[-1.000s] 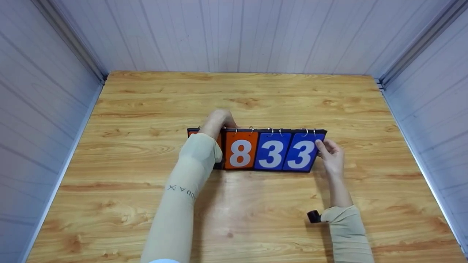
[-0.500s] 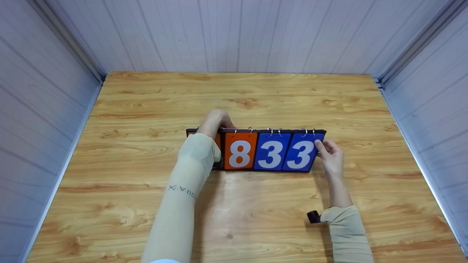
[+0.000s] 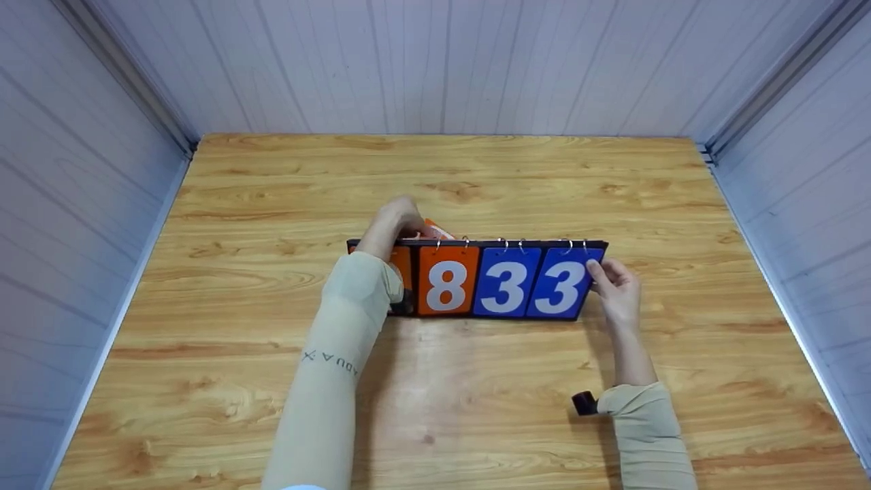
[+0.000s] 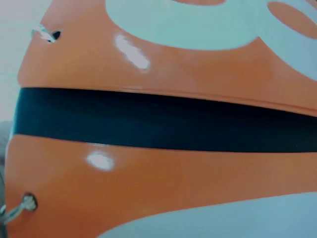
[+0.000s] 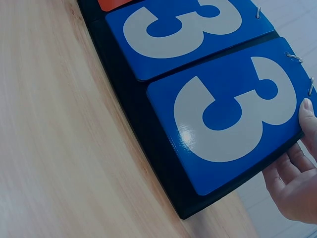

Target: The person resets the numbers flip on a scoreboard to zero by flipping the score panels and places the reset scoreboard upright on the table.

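Scoreboard (image 3: 476, 279) stands mid-desk (image 3: 272, 177). Since the last half second, the left hand (image 3: 398, 219) has lifted, raising an orange card (image 3: 435, 230) behind the top rail: a leftmost flip appears underway. Its grip pinches that card. Right hand (image 3: 618, 289) grip clasps the scoreboard's right edge, beside the blue 3 (image 5: 233, 111).

A light wooden table (image 3: 476, 177) with a strong grain fills the scene, boxed in by white panelled walls (image 3: 442, 61) left, right and far.
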